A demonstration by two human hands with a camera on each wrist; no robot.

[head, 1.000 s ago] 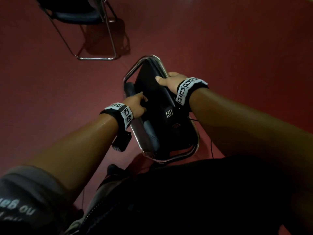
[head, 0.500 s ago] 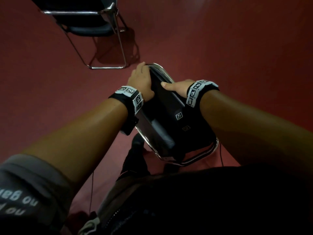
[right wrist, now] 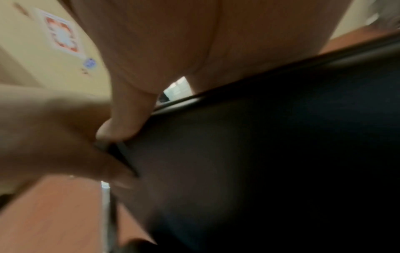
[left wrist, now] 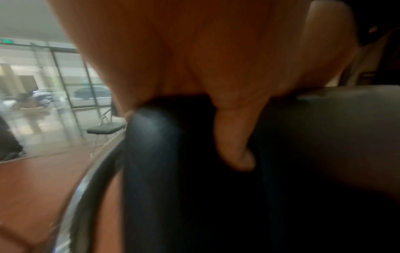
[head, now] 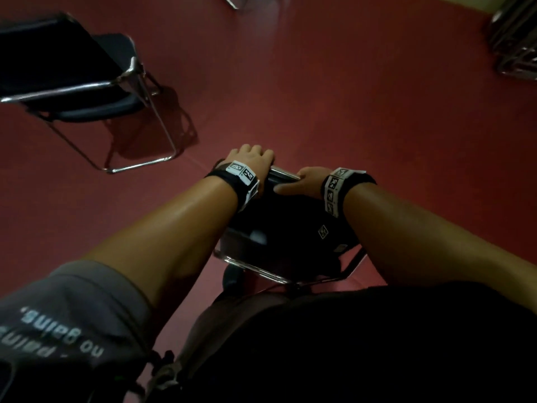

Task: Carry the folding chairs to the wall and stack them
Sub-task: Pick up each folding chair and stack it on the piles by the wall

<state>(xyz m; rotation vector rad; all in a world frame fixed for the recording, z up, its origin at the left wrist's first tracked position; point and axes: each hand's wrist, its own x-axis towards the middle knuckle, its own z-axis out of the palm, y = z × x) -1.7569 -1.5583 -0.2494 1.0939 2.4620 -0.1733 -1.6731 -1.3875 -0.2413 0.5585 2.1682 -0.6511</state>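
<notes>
I hold a folded black chair [head: 293,228] with a chrome frame in front of my body, above the red floor. My left hand [head: 252,161] grips its far top edge, fingers curled over the padded rim [left wrist: 151,154]. My right hand [head: 305,181] grips the same top edge beside it, thumb lying on the black panel [right wrist: 259,137] and fingers wrapped behind the frame. An unfolded black chair [head: 81,91] stands on the floor at the left. Several folded chairs [head: 514,39] lean in a stack at the far right by the wall.
The red floor [head: 319,97] stretches ahead between the open chair and the stack. The left wrist view shows glass doors [left wrist: 65,77] and another open chair [left wrist: 106,128] in front of them. A pale wall with a poster [right wrist: 62,34] shows in the right wrist view.
My left hand moved from the chair's side rail up to its top edge, next to the right hand. The view has swung up and right, bringing the stack by the wall into sight.
</notes>
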